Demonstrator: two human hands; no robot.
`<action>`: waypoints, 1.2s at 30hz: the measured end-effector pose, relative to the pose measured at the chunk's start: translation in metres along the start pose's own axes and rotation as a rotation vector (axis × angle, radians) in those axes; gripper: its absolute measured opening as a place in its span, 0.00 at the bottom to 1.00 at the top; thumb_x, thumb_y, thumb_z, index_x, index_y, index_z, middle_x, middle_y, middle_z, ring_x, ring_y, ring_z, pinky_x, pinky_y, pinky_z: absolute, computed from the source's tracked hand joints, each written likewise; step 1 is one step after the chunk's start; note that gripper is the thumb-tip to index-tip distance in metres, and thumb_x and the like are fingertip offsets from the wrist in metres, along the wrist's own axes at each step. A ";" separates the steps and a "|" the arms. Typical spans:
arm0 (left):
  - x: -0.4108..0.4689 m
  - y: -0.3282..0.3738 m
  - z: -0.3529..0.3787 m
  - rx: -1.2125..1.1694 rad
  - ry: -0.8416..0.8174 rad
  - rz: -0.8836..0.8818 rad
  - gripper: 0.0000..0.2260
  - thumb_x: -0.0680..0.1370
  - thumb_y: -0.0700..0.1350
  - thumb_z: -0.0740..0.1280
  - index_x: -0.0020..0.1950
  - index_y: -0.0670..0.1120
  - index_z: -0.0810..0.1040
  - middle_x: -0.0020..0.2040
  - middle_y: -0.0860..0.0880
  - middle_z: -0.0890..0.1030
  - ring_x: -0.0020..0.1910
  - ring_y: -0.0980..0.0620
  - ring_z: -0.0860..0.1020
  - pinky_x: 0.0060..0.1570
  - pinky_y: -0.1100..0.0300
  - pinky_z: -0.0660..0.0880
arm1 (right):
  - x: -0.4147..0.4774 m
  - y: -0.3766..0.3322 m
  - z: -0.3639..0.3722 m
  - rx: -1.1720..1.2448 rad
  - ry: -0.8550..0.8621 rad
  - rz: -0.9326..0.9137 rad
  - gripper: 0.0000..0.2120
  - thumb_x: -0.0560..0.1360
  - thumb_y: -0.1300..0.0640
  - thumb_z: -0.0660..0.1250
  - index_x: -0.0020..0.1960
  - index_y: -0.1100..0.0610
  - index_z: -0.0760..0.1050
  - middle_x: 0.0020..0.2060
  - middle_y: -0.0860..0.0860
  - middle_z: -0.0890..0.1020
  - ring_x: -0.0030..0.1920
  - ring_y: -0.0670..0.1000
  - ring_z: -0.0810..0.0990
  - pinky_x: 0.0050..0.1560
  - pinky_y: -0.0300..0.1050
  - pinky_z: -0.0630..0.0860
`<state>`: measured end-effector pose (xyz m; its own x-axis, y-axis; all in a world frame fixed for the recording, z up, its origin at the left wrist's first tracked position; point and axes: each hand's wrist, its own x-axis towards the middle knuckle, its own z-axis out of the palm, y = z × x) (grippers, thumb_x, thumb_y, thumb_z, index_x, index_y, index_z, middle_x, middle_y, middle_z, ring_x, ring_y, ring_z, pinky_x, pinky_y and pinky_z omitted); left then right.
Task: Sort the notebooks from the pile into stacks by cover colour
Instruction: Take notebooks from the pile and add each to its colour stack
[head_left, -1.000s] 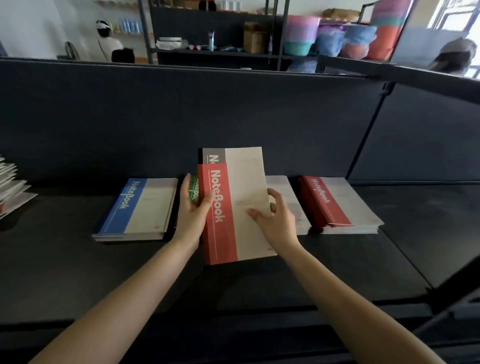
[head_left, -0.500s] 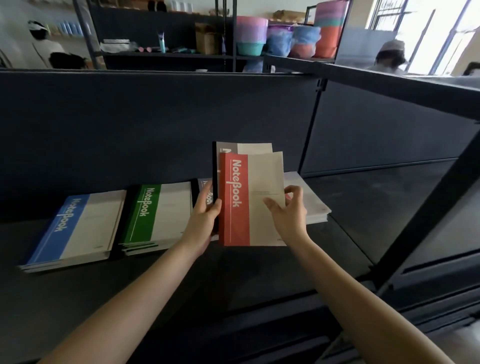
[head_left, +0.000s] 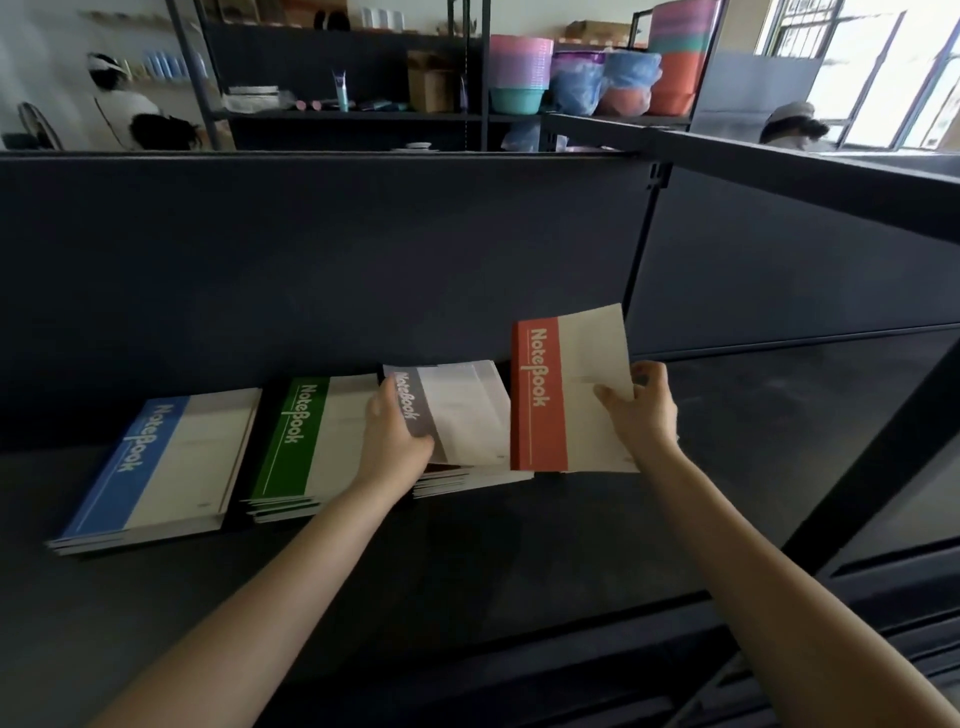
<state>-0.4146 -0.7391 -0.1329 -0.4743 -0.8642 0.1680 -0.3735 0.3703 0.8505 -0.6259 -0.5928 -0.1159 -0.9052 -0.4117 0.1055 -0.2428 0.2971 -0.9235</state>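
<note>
Shelf: the dark matte shelf board (head_left: 467, 561) carries every stack.
Blue stack: the blue-banded paper notebooks (head_left: 166, 467) lie flat at the far left.
Green stack: the green-banded notebooks (head_left: 306, 441) lie just beside them.
Grey notebook: a thin grey-banded notebook (head_left: 457, 410) sits tilted on its matching stack.
Red notebook: the red-banded cream notebook (head_left: 566, 395) is raised, near upright, right of the grey stack.
Handling: I judge it light, thin and floppy, with a smooth cover; the spine edge looks the firmest hold.
Left hand: my left hand (head_left: 392, 441) grips the grey notebook's spine edge, fingers curled.
Right hand: my right hand (head_left: 641, 410) pinches the red notebook's right edge, thumb on the cover.
</note>
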 end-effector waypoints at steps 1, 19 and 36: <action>0.003 -0.001 0.002 0.062 -0.006 0.010 0.35 0.74 0.39 0.70 0.76 0.49 0.57 0.69 0.43 0.65 0.66 0.43 0.68 0.61 0.56 0.68 | 0.005 0.002 -0.003 0.005 0.011 0.005 0.18 0.75 0.55 0.69 0.61 0.55 0.65 0.49 0.49 0.77 0.46 0.51 0.76 0.35 0.43 0.69; 0.015 0.014 0.067 0.778 -0.538 0.239 0.27 0.80 0.63 0.50 0.75 0.52 0.57 0.78 0.47 0.53 0.77 0.40 0.47 0.73 0.41 0.46 | 0.046 0.029 -0.021 -0.269 0.067 -0.028 0.15 0.75 0.56 0.68 0.62 0.57 0.75 0.56 0.53 0.81 0.52 0.53 0.77 0.46 0.42 0.68; 0.014 0.006 0.081 0.860 -0.453 0.303 0.31 0.81 0.63 0.42 0.79 0.48 0.41 0.79 0.51 0.41 0.78 0.48 0.40 0.74 0.49 0.40 | 0.059 0.045 0.018 -0.849 -0.114 -0.102 0.20 0.77 0.45 0.55 0.60 0.55 0.75 0.67 0.53 0.71 0.66 0.56 0.69 0.71 0.56 0.58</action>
<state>-0.4884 -0.7212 -0.1661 -0.8347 -0.5492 -0.0400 -0.5495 0.8259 0.1266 -0.6838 -0.6190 -0.1581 -0.8353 -0.5419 0.0928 -0.5406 0.7789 -0.3179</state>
